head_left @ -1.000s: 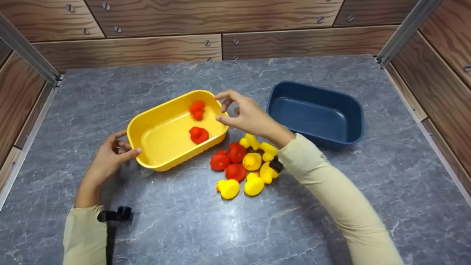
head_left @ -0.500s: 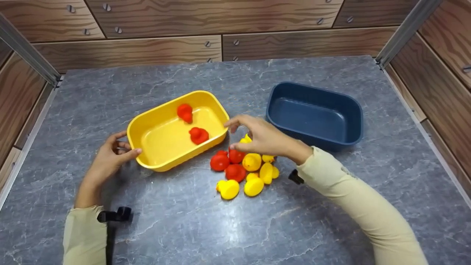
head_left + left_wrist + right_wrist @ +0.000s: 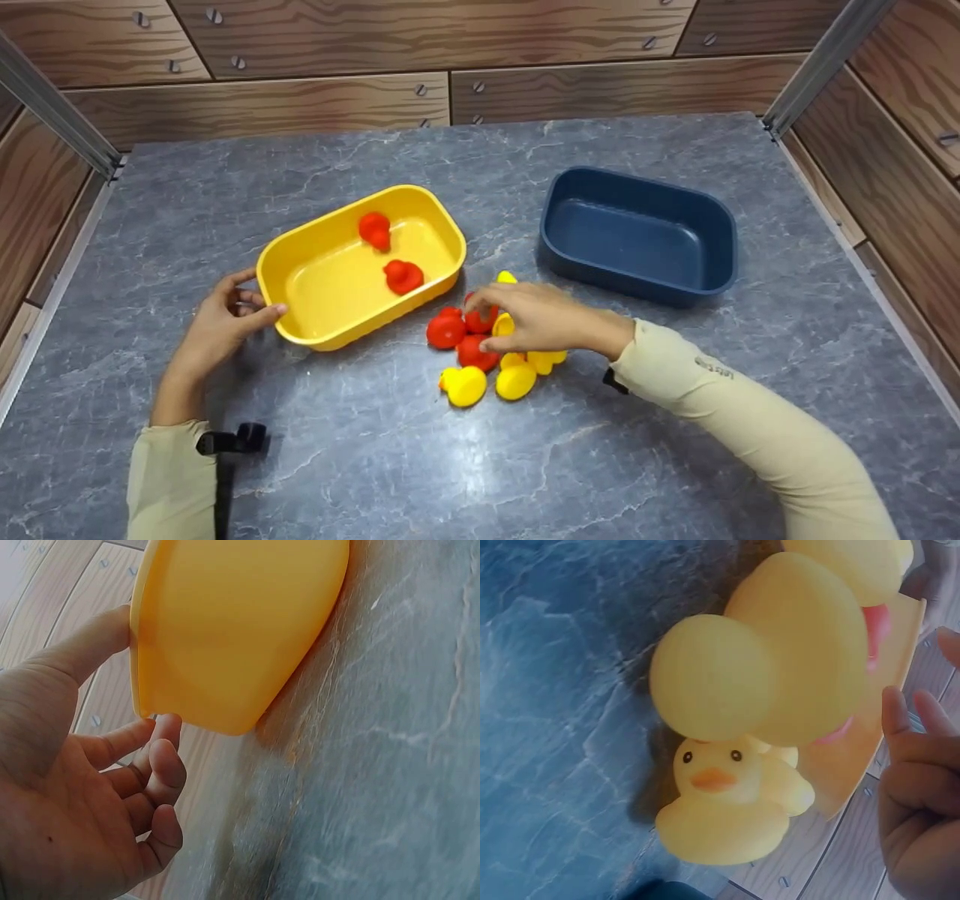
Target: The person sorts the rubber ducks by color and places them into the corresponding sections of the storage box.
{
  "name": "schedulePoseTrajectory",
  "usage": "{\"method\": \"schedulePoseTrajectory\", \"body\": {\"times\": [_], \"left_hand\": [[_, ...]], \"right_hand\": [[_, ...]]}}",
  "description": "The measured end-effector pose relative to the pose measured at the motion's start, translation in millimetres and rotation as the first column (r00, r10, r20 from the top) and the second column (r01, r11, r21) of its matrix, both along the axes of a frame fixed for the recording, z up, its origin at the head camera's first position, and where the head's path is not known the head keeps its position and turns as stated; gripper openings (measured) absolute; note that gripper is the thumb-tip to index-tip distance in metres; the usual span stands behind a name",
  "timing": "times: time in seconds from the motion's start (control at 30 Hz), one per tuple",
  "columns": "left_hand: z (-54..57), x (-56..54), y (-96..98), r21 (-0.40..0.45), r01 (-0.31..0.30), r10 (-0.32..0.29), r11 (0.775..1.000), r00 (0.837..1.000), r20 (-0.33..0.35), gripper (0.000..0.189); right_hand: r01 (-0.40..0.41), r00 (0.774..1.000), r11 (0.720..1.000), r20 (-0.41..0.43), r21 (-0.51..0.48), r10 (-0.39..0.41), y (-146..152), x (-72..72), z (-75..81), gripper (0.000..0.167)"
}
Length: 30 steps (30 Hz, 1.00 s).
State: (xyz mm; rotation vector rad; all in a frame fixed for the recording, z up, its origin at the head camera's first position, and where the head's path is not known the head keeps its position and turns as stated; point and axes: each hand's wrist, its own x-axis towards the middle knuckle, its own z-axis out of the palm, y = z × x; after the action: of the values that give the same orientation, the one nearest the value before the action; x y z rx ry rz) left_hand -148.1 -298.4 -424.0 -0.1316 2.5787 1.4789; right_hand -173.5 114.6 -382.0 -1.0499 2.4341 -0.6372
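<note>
A yellow tub (image 3: 322,289) stands left of centre with two red rubber ducks (image 3: 403,277) inside. My left hand (image 3: 217,322) holds its left end, thumb at the rim and index finger touching the end, as the left wrist view shows too. Red and yellow rubber ducks (image 3: 465,386) lie in a cluster to the tub's right. Above them hovers my right hand (image 3: 547,319), its thumb and fingers spread apart over a red duck (image 3: 480,319). In the right wrist view the hand (image 3: 922,795) appears beyond several yellow ducks (image 3: 795,652), with nothing visible in its grasp. It partly hides the cluster.
A dark blue tub (image 3: 630,240) stands at the right behind my right hand. The grey marbled table (image 3: 337,465) is bounded by wood-patterned panels (image 3: 315,37) at the back and sides.
My right hand has come from the yellow tub's right end down over the ducks. The upper red duck in the tub has shifted left and come to rest. My left hand stays put.
</note>
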Motion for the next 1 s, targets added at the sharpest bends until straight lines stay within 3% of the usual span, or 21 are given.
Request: {"method": "schedulePoseTrajectory", "body": {"times": [0.13, 0.47, 1.0], "left_hand": [[0.3, 0.1, 0.3, -0.004, -0.004, 0.004, 1.0, 1.0, -0.005, 0.077], [0.3, 0.6, 1.0, -0.003, -0.006, 0.006, 1.0, 1.0, -0.016, 0.076], [0.1, 0.3, -0.2, 0.01, 0.001, -0.001, 1.0, 1.0, 0.005, 0.077]], "right_hand": [[-0.017, 1.0, 0.999, -0.007, 0.043, 0.017, -1.6, -0.3, -1.2, 0.041], [-0.044, 0.991, 0.984, -0.118, 0.173, 0.065, -8.5, 2.8, -6.6, 0.04], [-0.034, 0.984, 0.986, -0.169, 0.161, 0.062, -15.3, 3.7, -15.3, 0.032]]}}
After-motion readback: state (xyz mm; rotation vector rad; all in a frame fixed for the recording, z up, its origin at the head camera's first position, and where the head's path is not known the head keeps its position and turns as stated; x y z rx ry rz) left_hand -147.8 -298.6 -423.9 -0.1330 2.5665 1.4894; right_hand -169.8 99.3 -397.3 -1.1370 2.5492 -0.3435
